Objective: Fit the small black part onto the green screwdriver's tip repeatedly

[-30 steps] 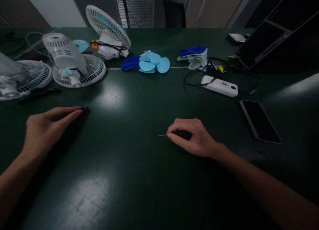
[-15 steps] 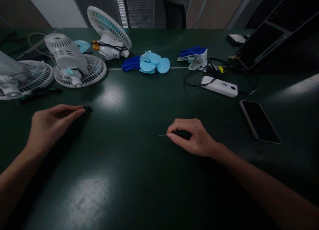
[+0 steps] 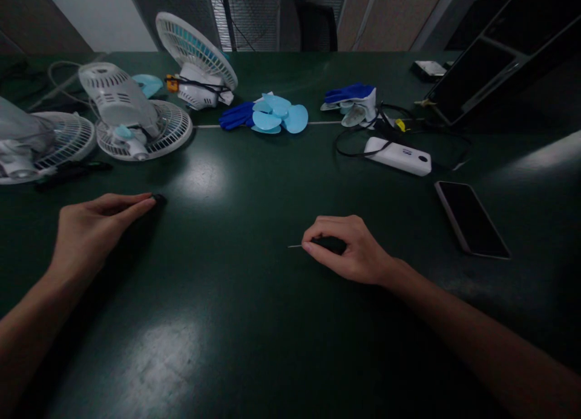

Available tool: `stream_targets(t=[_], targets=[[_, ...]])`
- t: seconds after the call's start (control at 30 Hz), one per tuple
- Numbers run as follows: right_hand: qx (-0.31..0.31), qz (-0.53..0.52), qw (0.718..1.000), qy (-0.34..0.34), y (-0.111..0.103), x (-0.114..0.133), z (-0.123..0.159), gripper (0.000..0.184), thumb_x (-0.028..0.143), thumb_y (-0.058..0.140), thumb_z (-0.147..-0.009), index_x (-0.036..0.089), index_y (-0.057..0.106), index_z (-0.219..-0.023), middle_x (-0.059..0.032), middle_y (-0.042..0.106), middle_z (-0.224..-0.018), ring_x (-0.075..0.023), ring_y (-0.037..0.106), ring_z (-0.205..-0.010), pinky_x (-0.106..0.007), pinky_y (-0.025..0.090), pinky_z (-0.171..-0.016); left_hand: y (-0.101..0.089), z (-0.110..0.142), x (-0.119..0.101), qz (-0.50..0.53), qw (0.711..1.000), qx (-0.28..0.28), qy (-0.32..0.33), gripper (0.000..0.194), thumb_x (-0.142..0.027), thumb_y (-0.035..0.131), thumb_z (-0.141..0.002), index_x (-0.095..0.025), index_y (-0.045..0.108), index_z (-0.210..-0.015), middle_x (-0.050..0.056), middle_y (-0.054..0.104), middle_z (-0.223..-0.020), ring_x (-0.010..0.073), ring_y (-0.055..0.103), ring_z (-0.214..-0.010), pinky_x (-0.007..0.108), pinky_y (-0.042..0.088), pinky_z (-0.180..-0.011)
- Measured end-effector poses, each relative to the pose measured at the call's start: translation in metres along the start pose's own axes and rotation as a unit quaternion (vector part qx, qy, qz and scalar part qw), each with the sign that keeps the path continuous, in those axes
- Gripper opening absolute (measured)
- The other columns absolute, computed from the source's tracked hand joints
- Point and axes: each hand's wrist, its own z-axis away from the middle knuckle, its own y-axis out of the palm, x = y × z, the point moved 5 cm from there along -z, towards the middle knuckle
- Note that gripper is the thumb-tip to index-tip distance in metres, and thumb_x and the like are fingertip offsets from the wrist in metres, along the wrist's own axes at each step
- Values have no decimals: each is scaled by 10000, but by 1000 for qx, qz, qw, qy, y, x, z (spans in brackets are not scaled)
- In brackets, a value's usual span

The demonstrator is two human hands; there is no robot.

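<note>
The thin-shafted tool has a dark, rounded handle and a slender metal shaft that points toward the left side of the tabletop; it lies low over the middle of the surface, well apart from the far edge. The small black piece is farther left, its exact shape too dark to make out. Toward the far edge, an upright fan tilts back, light-blue blades inside its white cage. A loose blue fan blade rests against a blue-and-white glove. The right hand curls around the handle, thumb and forefinger closed at its front; the left hand pinches the black piece between thumb and fingertips.
</note>
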Motion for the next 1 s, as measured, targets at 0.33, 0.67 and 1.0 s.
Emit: stream_targets(t=[0.33,0.67,1.0], targets=[[3,-7,1000,0,1,1,-1,125,259,613,-944,168,700,-941,-6,684,-859,-96,624,-742,-245,481,-666,0,-3,0,-8,998,58,28,552,-575,688,-792,-330,657,-1286,-4,695,-1037,182,621,-875,222,421,-657],[8,-8,1000,-1,1,0,0,124,259,608,-946,175,699,-948,-7,689,-863,-99,625,-736,-242,479,-655,-5,-15,12,-61,985,139,77,522,-613,686,-795,-305,680,-1217,-20,676,-1246,221,630,-1058,273,491,-855],[5,-9,1000,-2,2,-1,0,121,262,610,-946,179,698,-954,-11,689,-873,-102,626,-748,-244,481,-662,-6,-16,15,6,985,148,90,632,-693,768,-675,-219,702,-1088,35,698,-1230,243,632,-1152,380,451,-1085]])
